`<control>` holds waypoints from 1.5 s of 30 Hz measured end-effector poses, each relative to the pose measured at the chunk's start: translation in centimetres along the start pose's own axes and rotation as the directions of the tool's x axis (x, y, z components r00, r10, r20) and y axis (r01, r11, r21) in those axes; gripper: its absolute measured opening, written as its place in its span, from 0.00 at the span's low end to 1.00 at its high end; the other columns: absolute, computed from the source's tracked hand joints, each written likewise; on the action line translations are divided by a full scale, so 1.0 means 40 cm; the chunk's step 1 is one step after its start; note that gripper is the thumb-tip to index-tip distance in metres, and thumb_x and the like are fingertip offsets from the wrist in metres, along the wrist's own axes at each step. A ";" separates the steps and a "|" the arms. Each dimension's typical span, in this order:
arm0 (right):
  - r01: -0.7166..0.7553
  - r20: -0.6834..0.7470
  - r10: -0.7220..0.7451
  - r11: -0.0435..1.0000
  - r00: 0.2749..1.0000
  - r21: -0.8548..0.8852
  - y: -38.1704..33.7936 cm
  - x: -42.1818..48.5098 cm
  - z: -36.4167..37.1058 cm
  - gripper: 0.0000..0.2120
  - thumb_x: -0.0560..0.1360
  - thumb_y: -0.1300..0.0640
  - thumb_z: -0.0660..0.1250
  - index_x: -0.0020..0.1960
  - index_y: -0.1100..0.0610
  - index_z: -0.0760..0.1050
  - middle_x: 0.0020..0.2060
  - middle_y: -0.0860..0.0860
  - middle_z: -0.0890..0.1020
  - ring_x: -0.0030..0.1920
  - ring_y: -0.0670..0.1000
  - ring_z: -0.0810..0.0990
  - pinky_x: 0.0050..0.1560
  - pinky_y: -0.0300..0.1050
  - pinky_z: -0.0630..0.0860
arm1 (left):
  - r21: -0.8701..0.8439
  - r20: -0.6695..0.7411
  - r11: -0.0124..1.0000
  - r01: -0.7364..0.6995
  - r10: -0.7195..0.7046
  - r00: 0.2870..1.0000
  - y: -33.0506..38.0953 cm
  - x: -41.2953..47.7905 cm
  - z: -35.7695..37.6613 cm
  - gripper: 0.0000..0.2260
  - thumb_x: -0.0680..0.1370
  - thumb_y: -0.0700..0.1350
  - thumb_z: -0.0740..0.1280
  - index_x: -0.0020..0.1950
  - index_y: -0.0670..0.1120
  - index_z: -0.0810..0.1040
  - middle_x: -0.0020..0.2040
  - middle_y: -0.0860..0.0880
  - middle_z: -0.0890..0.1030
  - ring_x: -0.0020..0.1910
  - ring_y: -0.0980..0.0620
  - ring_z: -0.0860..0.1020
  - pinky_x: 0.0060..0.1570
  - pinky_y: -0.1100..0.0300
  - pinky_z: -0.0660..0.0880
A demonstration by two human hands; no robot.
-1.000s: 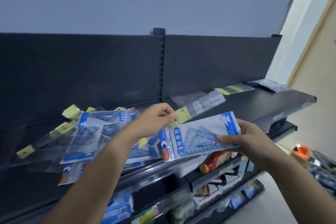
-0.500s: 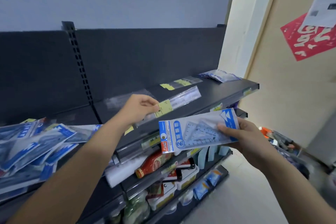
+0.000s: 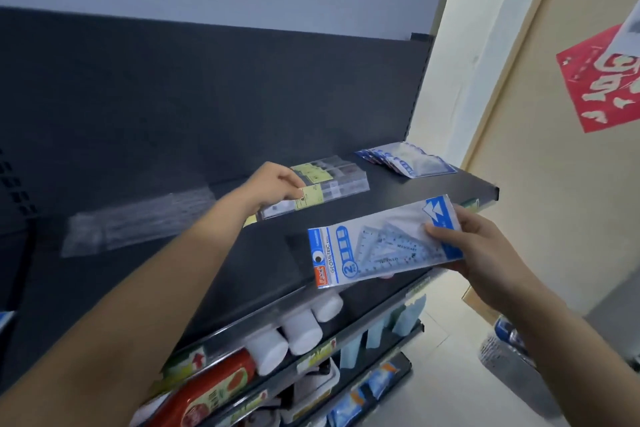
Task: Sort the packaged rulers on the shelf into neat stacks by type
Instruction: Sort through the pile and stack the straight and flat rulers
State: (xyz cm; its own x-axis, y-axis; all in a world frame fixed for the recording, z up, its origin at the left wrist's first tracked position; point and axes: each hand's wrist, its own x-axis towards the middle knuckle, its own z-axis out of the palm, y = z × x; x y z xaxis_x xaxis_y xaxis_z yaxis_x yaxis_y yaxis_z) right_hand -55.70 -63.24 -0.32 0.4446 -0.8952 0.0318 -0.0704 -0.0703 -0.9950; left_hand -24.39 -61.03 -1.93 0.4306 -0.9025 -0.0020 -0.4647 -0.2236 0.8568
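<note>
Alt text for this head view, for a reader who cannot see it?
A person's left hand pinches a clear ruler pack by its yellow label at a pile of like packs on a black shelf, while the right hand grips a blue-and-white geometric set pack. More blue packs lie at the shelf's far end.

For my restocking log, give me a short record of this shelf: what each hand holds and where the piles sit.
left hand: pinches clear-sleeved ruler with yellow label, next to pile of yellow-labelled clear rulers
right hand: grips blue-and-white geometric set-square pack, near front edge of black metal shelf
far right end: fanned pile of blue-and-white packs
shelf left: clear ruler sleeves, blurred
</note>
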 end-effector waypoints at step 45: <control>0.207 0.418 0.004 0.863 0.909 -0.460 0.200 1.031 -0.555 0.22 0.66 0.55 0.78 0.55 0.54 0.71 0.51 0.49 0.77 0.45 0.47 0.77 0.41 0.39 0.74 | 0.522 -0.312 0.825 0.218 -0.053 0.949 0.354 0.553 0.698 0.20 0.66 0.63 0.75 0.49 0.52 0.77 0.47 0.59 0.79 0.47 0.59 0.76 0.44 0.61 0.70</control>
State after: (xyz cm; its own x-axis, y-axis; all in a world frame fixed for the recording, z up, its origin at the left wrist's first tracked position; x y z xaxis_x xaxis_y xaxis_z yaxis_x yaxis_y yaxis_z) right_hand -57.73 -110.49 -4.89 0.7765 -0.6299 -0.0148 -0.3797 -0.4490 -0.8089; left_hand -43.04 -94.44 -4.24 0.6744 -0.7296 0.1130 -0.6933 -0.5732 0.4368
